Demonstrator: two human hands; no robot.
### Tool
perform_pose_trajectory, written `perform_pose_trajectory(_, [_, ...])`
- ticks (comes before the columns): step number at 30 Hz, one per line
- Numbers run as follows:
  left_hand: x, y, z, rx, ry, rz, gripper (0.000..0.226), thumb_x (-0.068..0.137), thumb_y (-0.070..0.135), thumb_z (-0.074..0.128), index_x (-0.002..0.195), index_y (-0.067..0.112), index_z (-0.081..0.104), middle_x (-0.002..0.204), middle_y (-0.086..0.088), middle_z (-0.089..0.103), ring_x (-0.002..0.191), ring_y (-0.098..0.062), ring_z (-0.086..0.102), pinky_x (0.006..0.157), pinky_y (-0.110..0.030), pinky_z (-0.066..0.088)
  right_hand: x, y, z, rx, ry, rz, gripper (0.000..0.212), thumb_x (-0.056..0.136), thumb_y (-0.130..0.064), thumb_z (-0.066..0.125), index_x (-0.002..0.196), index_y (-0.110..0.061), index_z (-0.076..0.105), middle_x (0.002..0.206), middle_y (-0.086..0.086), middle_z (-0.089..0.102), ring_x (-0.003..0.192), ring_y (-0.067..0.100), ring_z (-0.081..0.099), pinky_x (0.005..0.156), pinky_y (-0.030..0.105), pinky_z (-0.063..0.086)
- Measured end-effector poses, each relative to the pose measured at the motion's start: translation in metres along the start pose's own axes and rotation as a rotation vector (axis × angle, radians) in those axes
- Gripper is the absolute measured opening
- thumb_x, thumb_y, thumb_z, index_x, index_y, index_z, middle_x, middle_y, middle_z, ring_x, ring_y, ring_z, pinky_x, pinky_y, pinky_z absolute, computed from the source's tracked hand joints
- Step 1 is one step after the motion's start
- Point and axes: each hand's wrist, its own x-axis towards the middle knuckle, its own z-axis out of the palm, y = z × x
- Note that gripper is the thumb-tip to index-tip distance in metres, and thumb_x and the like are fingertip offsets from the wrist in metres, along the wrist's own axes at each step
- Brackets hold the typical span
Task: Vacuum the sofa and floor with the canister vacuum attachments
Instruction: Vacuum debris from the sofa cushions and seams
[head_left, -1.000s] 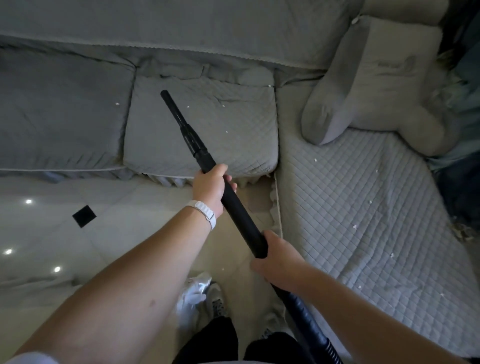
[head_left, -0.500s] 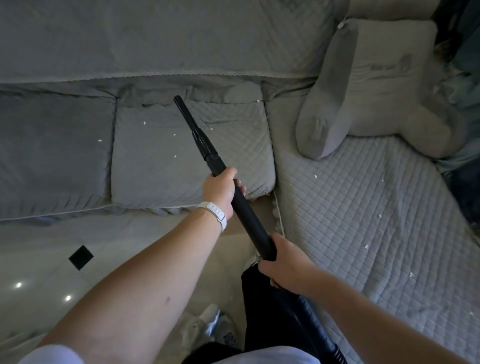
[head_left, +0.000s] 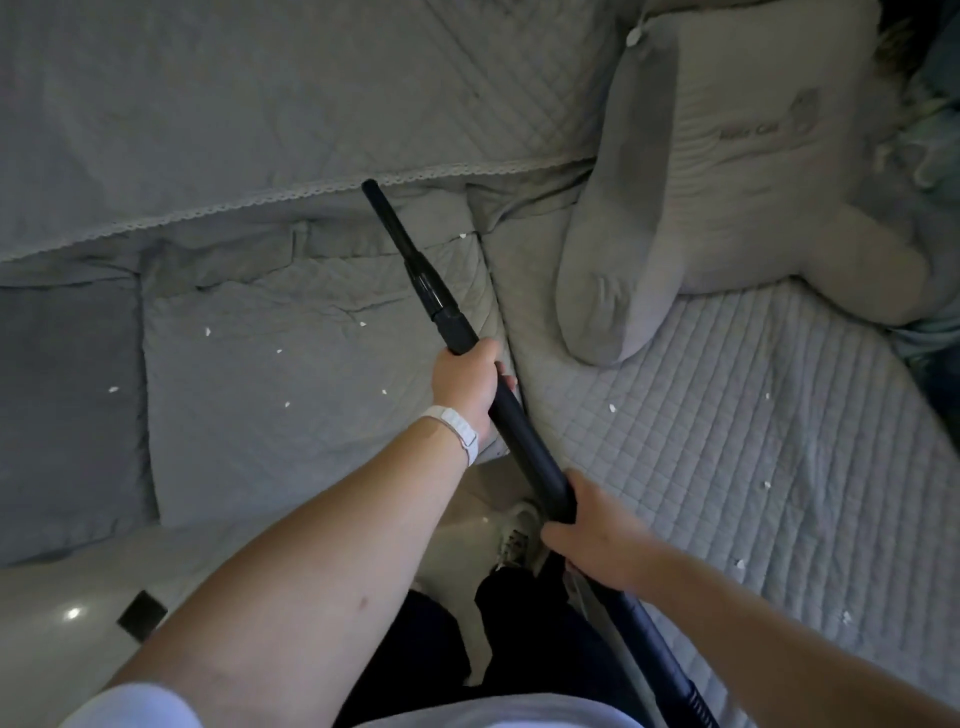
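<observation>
Left hand (head_left: 467, 384): fingers are curled round the black vacuum wand (head_left: 522, 436) at mid-length. Right hand (head_left: 597, 535): fingers are wrapped round its near section. The long axis is laid near right to far left. The crevice nozzle (head_left: 388, 218) is pointed at the sofa (head_left: 260, 130) back seam, over the seat cushion (head_left: 311, 415).

Wand (head_left: 525, 441) lies diagonally, lower right to upper centre, tip near the backrest (head_left: 260, 104) edge. Left hand (head_left: 467, 384) grips it ahead of right hand (head_left: 592, 535). Seat cushion (head_left: 291, 405) left of wand; chaise (head_left: 753, 467) right, pillow (head_left: 717, 171) on its far end. Floor (head_left: 62, 613) lower left.
</observation>
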Motion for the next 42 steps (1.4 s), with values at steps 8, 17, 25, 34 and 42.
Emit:
perform_pose_trajectory(8, [0.063,0.018,0.032,0.131,-0.051,-0.082,0.013,0.092,0.010,0.057,0.083,0.012,0.048,0.060,-0.006,0.050,0.042,-0.018,0.050,0.042,-0.022,0.047,0.052,-0.018,-0.006,0.111,0.052,0.084,0.029,0.088,-0.021,0.063,0.114,-0.021,0.052,0.086,0.006,0.066,0.063,0.017,0.064,0.061,0.036,0.057])
perform_pose_trajectory(17, [0.144,-0.014,0.041,0.273,-0.114,-0.192,0.017,0.088,0.010,0.060,0.075,0.011,0.050,0.051,-0.003,0.052,0.047,-0.021,0.052,0.065,-0.035,0.053,0.108,-0.017,0.017,0.192,0.077,0.227,0.023,0.082,-0.029,0.062,0.102,-0.025,0.052,0.085,0.007,0.068,0.071,0.029,0.071,0.062,0.043,0.060])
perform_pose_trajectory(25, [0.195,-0.054,0.033,0.387,-0.117,-0.282,0.007,0.088,0.012,0.058,0.087,0.009,0.052,0.061,-0.005,0.053,0.043,-0.018,0.055,0.054,-0.028,0.050,0.144,-0.007,0.040,0.270,0.029,0.301,0.019,0.082,-0.028,0.061,0.096,-0.025,0.048,0.077,0.005,0.063,0.059,0.020,0.059,0.055,0.033,0.051])
perform_pose_trajectory(34, [0.221,-0.101,0.050,0.394,-0.154,-0.356,0.008,0.092,0.013,0.060,0.095,0.008,0.055,0.065,-0.007,0.053,0.046,-0.019,0.055,0.056,-0.031,0.054,0.171,0.030,0.041,0.260,0.035,0.340,0.020,0.083,-0.026,0.062,0.098,-0.029,0.050,0.080,0.005,0.067,0.059,0.018,0.064,0.055,0.031,0.054])
perform_pose_trajectory(42, [0.231,-0.140,0.057,0.417,-0.152,-0.398,0.012,0.091,0.018,0.062,0.094,0.008,0.056,0.069,-0.009,0.056,0.052,-0.022,0.059,0.063,-0.036,0.056,0.178,0.063,0.041,0.292,0.028,0.356,0.020,0.081,-0.028,0.062,0.096,-0.032,0.050,0.077,0.002,0.067,0.059,0.018,0.064,0.056,0.033,0.056])
